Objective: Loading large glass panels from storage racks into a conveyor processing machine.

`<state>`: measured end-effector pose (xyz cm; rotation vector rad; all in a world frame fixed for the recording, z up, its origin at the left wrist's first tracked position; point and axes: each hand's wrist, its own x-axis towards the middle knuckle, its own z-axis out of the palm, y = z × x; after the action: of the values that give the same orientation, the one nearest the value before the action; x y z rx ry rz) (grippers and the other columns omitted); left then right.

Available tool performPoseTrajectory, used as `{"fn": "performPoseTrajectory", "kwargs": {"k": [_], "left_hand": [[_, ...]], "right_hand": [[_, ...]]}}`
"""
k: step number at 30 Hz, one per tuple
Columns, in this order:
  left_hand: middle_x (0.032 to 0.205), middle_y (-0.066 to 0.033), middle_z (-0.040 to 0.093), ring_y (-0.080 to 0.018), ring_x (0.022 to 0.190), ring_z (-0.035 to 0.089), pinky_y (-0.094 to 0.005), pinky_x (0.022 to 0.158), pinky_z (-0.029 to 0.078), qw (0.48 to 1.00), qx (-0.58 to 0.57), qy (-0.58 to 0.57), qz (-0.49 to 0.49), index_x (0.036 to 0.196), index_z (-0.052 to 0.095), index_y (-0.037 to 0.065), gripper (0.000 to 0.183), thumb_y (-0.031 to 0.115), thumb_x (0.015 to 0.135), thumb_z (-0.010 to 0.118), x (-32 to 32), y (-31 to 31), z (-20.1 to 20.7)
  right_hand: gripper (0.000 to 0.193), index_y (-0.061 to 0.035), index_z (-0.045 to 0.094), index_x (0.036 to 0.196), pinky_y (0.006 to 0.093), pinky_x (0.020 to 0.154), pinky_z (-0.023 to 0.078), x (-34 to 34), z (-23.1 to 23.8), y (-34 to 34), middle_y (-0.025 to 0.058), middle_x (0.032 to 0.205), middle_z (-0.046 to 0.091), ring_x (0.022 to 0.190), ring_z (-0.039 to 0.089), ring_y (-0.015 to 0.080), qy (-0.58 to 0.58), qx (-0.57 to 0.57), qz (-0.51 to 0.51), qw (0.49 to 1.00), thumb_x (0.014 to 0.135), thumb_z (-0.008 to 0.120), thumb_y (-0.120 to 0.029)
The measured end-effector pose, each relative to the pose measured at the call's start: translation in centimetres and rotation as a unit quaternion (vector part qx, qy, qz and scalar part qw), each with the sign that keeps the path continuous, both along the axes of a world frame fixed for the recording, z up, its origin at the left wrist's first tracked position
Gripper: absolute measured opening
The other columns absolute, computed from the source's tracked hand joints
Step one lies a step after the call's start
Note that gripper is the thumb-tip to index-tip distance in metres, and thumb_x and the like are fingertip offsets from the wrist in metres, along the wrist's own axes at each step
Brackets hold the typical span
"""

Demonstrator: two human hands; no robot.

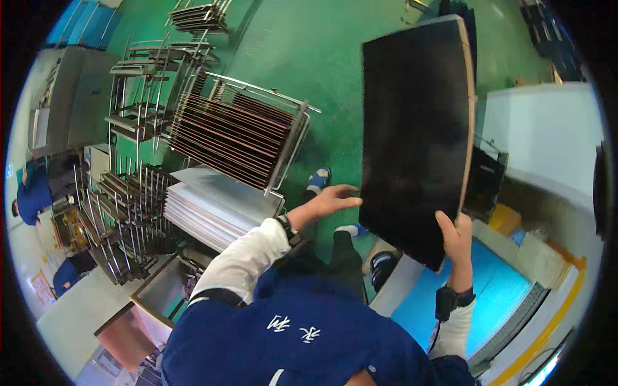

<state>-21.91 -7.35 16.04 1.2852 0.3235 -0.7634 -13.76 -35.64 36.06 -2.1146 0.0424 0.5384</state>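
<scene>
A large black rectangular panel with a pale right edge is held up in front of me, tilted. My right hand grips its lower right corner, with the thumb lying on the black face. Just left of the panel's lower left edge is my left hand, its fingers stretched out and apart. The fingertips come right up to that edge; whether they touch it I cannot tell. Nothing shows in the left hand. Bands with dark boxes sit on both my wrists.
At the left stands a metal rack of upright dark panels, beside a stack of white sheets. Several more metal racks line the far left. A bright blue surface lies at lower right. Other people are at the left rim.
</scene>
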Motion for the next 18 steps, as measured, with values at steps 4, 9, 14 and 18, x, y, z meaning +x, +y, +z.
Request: {"fn": "performPoseTrajectory", "kwargs": {"k": [4,9,14,18], "left_hand": [[0.098,-0.008,0.064,-0.0153,0.086,0.06,-0.0289,0.074,0.049,0.992,-0.082,0.027,-0.093,0.112,0.059,0.001,0.052,0.04,0.082,0.075,-0.8,-10.2,1.4],[0.088,-0.0061,0.06,-0.0164,0.083,0.057,-0.0319,0.075,0.048,0.984,0.015,-0.073,-0.161,0.096,0.056,0.003,0.053,0.043,0.074,0.081,-4.5,-20.9,2.7],[0.102,-0.007,0.065,-0.0159,0.096,0.059,-0.032,0.086,0.047,0.961,-0.099,-0.037,-0.255,0.112,0.06,0.0,0.047,0.034,0.083,0.075,-7.6,-29.2,4.4],[0.102,-0.0037,0.066,-0.0131,0.095,0.058,-0.0314,0.083,0.047,0.926,-0.158,-0.02,-0.341,0.113,0.064,0.0,0.04,0.03,0.087,0.071,-7.6,-34.9,7.6]], "right_hand": [[0.022,0.0053,0.064,0.102,0.0288,0.073,0.045,-9.2,1.7,-10.5,0.0028,0.091,0.065,0.081,0.054,0.0109,0.008,0.0,-0.136,0.991,0.089,0.062,-0.013],[0.03,0.007,0.061,0.112,0.0309,0.082,0.046,-20.4,4.0,-19.4,0.0092,0.104,0.064,0.091,0.056,0.0153,-0.004,-0.103,-0.277,0.955,0.088,0.063,-0.011],[0.05,0.0081,0.045,0.133,0.0359,0.096,0.047,-28.6,7.1,-23.9,0.0179,0.127,0.054,0.106,0.058,0.0252,-0.043,0.011,-0.48,0.876,0.089,0.06,-0.011],[0.055,0.0081,0.039,0.137,0.043,0.089,0.054,-33.4,8.1,-26.3,0.0234,0.129,0.051,0.108,0.058,0.0329,-0.081,-0.032,-0.607,0.79,0.09,0.058,-0.014]]}}
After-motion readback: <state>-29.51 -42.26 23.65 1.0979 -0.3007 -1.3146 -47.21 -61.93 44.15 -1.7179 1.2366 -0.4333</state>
